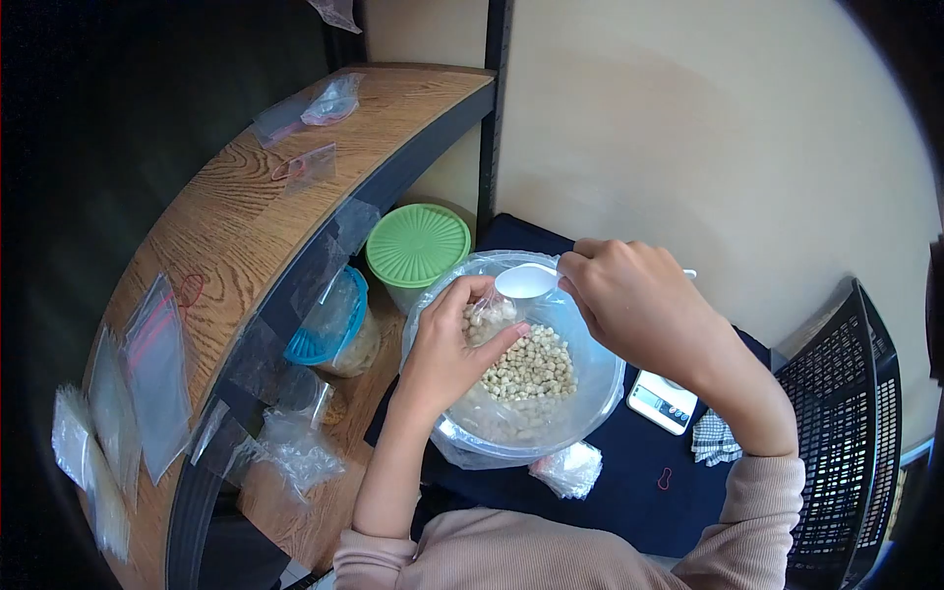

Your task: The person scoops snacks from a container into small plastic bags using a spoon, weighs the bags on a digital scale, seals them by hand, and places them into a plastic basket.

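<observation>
My left hand (455, 339) is closed around a small clear plastic bag (489, 315) that has some pale pieces in it. In my right hand (629, 300) is a white plastic spoon (526, 281), its bowl right at the bag's mouth. Both hands are over a large translucent tub (597, 393) lined with clear plastic. Pale, beige, kernel-like pieces (536, 366) lie inside the tub. Whether the spoon's bowl carries anything is hard to see.
A small white digital scale (663, 401) and a checked cloth (715, 439) are right of the tub. A bundle of clear bags (568, 469) lies in front. At left stand a green-lidded container (418, 244), a blue-lidded one (354, 329) and a wooden shelf (236, 206). A black basket (836, 442) stands right.
</observation>
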The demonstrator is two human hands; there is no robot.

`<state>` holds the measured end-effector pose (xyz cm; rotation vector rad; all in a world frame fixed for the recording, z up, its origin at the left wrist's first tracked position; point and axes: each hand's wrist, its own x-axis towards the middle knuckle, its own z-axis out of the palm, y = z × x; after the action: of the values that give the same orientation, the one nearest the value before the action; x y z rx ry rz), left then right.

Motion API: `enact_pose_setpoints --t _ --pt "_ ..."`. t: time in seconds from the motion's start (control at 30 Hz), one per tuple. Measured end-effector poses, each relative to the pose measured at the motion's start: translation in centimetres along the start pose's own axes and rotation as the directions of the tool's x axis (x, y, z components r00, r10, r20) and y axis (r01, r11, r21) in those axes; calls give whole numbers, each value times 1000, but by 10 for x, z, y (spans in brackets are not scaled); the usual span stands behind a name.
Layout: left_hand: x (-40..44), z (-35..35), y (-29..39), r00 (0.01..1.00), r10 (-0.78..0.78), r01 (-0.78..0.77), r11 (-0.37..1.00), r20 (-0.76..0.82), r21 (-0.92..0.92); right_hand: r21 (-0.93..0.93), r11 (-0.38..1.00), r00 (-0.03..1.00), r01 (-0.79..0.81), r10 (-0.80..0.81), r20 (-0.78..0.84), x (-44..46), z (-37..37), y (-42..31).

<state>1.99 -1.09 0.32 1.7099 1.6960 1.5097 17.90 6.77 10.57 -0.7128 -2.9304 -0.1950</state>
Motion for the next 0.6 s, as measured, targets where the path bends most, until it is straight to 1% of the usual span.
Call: enact_pose_setpoints --t 0.07,0.1,0.17,0.2,0.23,0.27,0.3,0.33,0.4,0.43,0.6 --pt "1 0 -2 1000 6 -7 997 -11 -77 13 1000 990 -17 19 -143 -1 0 -2" --pt "0 0 -1 1000 6 -7 997 -13 -77 12 1000 990 -16 17 -143 -1 1 -2" --pt "0 -1 2 998 15 -19 998 -58 -62 242 964 950 -107 171 -261 0 7 0" --pt "0 -1 0 998 15 -19 998 -62 -65 238 965 951 -106 169 -260 1 13 1" --pt "0 0 -2 997 34 -39 997 -74 -71 481 875 960 -51 176 -218 2 21 2" --pt "-1 0 -4 995 53 -59 995 -87 -76 693 721 969 -2 171 -175 4 31 2" --pt "-1 -1 -4 995 53 -60 995 -89 -77 762 643 957 78 166 -239 6 42 -3" --pt "-1 -1 -4 995 48 -55 996 -89 -74 761 643 957 80 164 -239 7 48 -6" --pt "-1 -3 -4 995 41 -47 997 -92 -67 681 708 938 185 80 -338 8 56 -11" --pt "-1 -2 -4 995 38 -44 997 -96 -66 724 665 938 182 103 -331 8 59 -15" --pt "-1 -2 0 995 33 -35 999 -96 -29 752 623 917 214 137 -375 12 61 -9"
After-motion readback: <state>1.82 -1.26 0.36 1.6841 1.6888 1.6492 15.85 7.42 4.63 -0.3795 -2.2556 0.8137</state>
